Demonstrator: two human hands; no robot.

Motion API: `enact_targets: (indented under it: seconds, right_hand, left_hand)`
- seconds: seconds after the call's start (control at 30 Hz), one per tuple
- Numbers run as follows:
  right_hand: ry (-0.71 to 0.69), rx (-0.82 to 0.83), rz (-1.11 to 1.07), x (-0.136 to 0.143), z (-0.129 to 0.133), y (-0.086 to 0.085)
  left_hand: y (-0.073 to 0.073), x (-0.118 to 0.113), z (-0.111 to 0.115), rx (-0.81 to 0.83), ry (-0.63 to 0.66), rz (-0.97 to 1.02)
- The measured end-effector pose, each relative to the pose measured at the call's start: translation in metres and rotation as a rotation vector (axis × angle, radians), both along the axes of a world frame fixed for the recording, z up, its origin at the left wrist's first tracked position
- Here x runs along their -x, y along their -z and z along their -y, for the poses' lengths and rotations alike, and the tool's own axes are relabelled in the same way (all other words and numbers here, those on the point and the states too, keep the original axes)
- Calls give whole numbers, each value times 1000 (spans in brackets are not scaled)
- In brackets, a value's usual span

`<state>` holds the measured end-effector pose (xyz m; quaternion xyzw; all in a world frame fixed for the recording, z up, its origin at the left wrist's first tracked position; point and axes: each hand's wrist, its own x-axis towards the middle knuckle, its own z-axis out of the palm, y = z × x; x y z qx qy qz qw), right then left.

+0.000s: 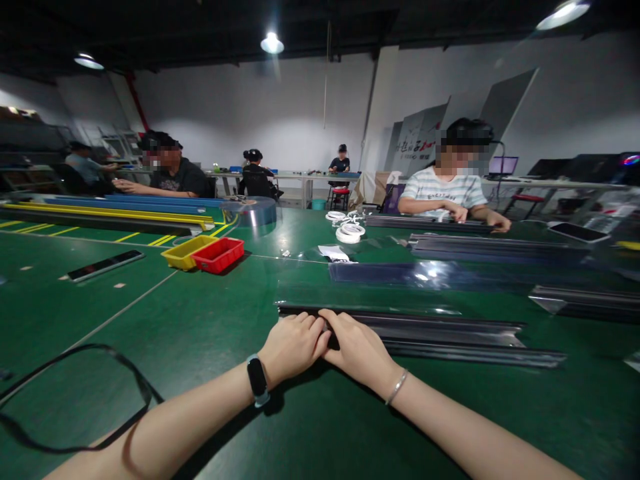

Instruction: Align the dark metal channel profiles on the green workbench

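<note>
Long black strips (430, 329) lie across the green table in front of me, some with clear film on them. My left hand (295, 343), with a banded watch at the wrist, has its fingers curled over the left end of the rearmost strip. Close beside it, my right hand (354, 347), with a silver bracelet, grips the same strip, thumb near the left thumb. The fingertips of both hands are partly hidden behind the strip.
Yellow (185, 253) and red (220, 255) bins and a phone (106, 265) sit to the left. White rolls (350, 232) and clear film (390, 273) lie beyond my hands. A black cable (135, 373) loops at left. Across the table, a person (447, 180) handles dark strips.
</note>
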<state>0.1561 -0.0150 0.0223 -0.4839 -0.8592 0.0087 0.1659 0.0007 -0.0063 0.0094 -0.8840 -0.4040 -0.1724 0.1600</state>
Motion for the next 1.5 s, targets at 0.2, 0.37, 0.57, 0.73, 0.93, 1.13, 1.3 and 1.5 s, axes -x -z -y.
enact_targets:
  seconds: [0.2, 0.37, 0.57, 0.73, 0.93, 1.13, 1.3, 1.5]
  right_hand:
    - [-26, -4, 35, 0, -1, 0]
    - [-4, -5, 49, 0, 0, -1]
    - [-6, -26, 54, 0, 0, 1]
    - [-10, -48, 69, 1, -1, 2]
    - [-28, -52, 49, 0, -2, 3]
    - [-28, -41, 50, 0, -1, 2]
    - [-19, -43, 8, 0, 0, 3]
    - [-34, -43, 53, 0, -1, 4]
  left_hand:
    - [-2, 0, 1, 25, -10, 8]
    - [-2, -1, 1, 25, -7, 14]
    - [-1, -1, 1, -13, 1, 25]
    - [-1, -1, 2, -4, -1, 6]
    - [-1, 0, 2, 22, -7, 2]
    - [0, 0, 1, 16, 5, 13]
    - [-2, 0, 2, 6, 27, 34]
    - [1, 0, 0, -21, 37, 47]
